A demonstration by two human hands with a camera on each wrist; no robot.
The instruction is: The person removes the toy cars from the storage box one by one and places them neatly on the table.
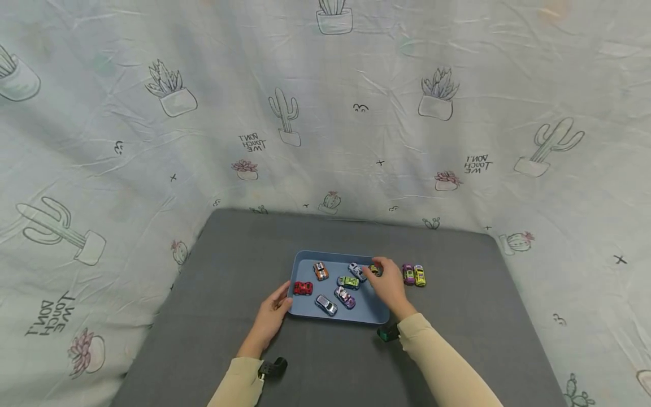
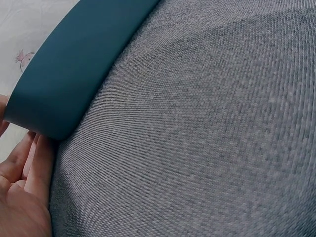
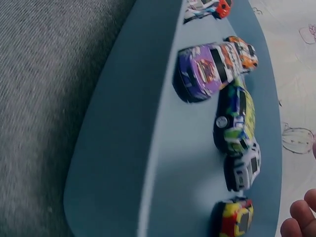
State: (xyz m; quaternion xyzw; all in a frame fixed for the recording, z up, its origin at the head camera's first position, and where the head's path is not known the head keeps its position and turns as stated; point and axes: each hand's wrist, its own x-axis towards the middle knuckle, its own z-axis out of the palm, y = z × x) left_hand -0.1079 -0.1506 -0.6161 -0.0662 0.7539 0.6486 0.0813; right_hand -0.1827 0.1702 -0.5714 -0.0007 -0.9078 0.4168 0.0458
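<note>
A blue tray (image 1: 310,311) holds several small toy cars. My left hand (image 1: 269,317) grips the tray's left side near its front corner; the left wrist view shows its fingers against the outer wall. Over the tray's right part hovers my right hand (image 1: 390,285), fingers loosely bent and nothing visible between them. Nearest to it, partly hidden by it, is a yellow and black toy car (image 1: 374,270); the right wrist view shows red on this car (image 3: 238,217). Beside it lie a white toy car (image 1: 357,272) and a green toy car (image 1: 348,282).
Outside the tray on the right, a purple toy car (image 1: 408,275) and a yellow toy car (image 1: 419,276) stand side by side. Red (image 1: 303,288), orange (image 1: 321,271) and silver (image 1: 326,305) cars sit in the tray's left half. Printed cloth hangs behind the grey table (image 1: 244,243).
</note>
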